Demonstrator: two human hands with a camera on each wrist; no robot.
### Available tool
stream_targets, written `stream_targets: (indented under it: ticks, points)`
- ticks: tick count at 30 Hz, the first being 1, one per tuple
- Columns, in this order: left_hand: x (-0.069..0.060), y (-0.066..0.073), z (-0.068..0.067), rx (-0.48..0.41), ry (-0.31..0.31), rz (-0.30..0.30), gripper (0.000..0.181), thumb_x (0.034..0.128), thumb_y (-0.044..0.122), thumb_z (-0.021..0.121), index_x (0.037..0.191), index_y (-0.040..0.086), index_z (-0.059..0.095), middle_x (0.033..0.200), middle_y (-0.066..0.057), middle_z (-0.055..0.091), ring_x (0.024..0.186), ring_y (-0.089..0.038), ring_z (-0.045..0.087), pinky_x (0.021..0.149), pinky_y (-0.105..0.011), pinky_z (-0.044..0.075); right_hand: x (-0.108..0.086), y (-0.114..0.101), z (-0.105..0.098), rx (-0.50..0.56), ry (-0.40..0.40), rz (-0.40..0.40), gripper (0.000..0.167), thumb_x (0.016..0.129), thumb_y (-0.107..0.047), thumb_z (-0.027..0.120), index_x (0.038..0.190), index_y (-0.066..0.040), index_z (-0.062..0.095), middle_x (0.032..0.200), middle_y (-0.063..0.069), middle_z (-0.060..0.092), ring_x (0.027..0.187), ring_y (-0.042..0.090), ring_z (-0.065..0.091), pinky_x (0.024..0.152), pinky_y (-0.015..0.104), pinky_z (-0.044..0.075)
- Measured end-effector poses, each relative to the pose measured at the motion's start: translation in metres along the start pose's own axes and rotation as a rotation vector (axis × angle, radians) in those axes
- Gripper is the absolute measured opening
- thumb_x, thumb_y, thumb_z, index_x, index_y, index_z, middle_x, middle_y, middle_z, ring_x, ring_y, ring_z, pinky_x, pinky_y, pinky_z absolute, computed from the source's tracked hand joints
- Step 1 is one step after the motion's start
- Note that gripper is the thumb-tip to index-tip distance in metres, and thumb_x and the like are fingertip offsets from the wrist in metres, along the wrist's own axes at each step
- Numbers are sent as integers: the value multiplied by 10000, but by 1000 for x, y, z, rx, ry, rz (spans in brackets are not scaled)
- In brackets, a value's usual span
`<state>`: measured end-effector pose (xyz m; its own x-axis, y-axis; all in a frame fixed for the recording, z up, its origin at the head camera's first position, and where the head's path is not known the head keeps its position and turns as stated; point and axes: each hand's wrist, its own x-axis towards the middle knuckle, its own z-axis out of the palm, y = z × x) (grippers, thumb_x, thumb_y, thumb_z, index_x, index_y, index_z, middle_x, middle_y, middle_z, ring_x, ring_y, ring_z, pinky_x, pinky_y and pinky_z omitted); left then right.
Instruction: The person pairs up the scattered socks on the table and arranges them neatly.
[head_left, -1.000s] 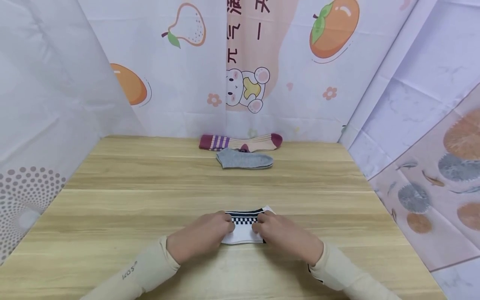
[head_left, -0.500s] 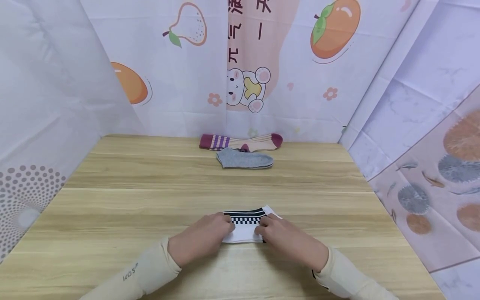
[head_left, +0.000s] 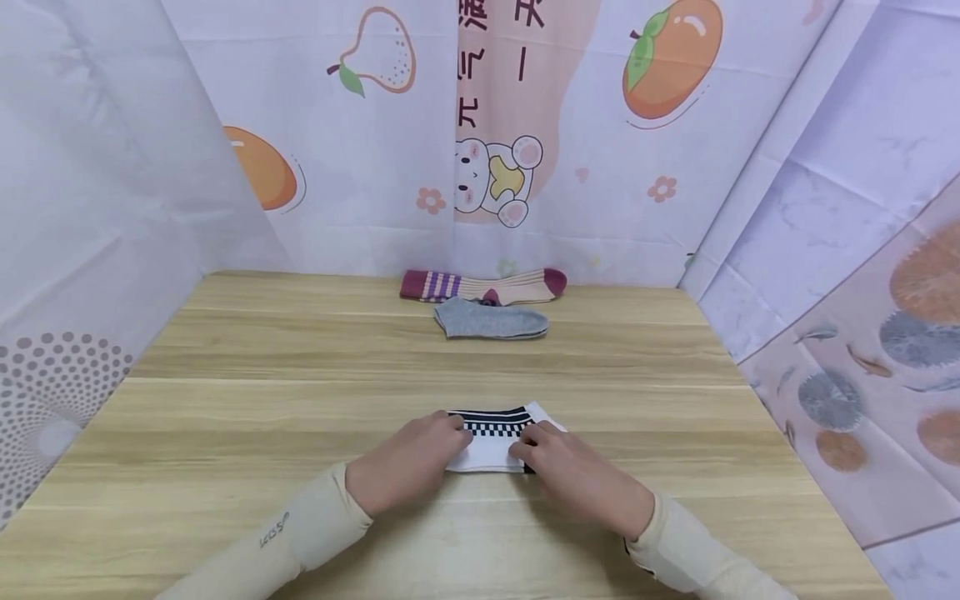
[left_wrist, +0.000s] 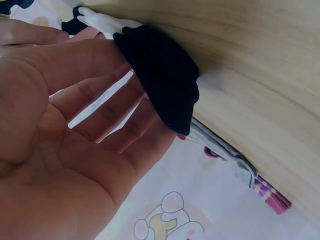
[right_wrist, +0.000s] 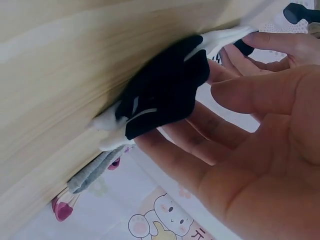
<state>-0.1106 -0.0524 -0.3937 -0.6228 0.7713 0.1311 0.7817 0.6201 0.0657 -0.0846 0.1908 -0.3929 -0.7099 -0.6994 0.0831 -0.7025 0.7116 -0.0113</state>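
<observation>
White socks (head_left: 487, 454) with black bands and a checkered strip lie folded flat near the middle of the table. Their left end is held by my left hand (head_left: 408, 462); in the left wrist view its thumb and fingers pinch a black part (left_wrist: 162, 75). At the other end my right hand (head_left: 577, 475) grips the socks, with fingers behind the black fabric (right_wrist: 165, 87) and the thumb close to its edge in the right wrist view. A white tip (head_left: 542, 414) sticks out beyond the right fingers. The hands hide both ends in the head view.
Grey ankle socks (head_left: 491, 320) lie farther back on the wooden table (head_left: 300, 350). Right behind them are cream socks (head_left: 517, 288) with maroon ends and purple stripes, close to the printed curtain (head_left: 360, 183). Curtains also stand along both sides.
Both hands have moved slightly forward, away from the body, and the white socks have shifted with them. My right hand has also moved a little to the right. The other socks have stayed put.
</observation>
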Motion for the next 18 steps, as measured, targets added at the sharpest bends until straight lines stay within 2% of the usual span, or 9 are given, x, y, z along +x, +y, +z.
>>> stream_targets:
  ticks: [3, 11, 18]
  points:
    - [2, -3, 0, 2, -15, -4, 251, 761, -78, 683, 963, 69, 711, 874, -26, 626, 792, -171, 567, 699, -317, 518, 2, 1, 1, -8, 1, -9, 278, 783, 18, 728, 1027, -114, 719, 983, 56, 636, 918, 204, 608, 753, 339, 547]
    - [11, -12, 5, -23, 17, -27, 255, 771, -92, 658, 976, 57, 688, 943, -45, 637, 870, -210, 586, 749, -352, 526, 17, 15, 8, 2, 46, 21, 301, 759, 83, 678, 996, -98, 722, 949, 74, 651, 906, 219, 620, 749, 344, 552]
    - [26, -22, 6, -25, -21, -68, 271, 815, -73, 673, 1061, 39, 692, 1018, -73, 653, 907, -220, 586, 794, -362, 528, 29, 30, 9, 29, 30, 71, 306, 812, 88, 619, 1034, -93, 728, 995, 97, 668, 938, 226, 632, 779, 359, 562]
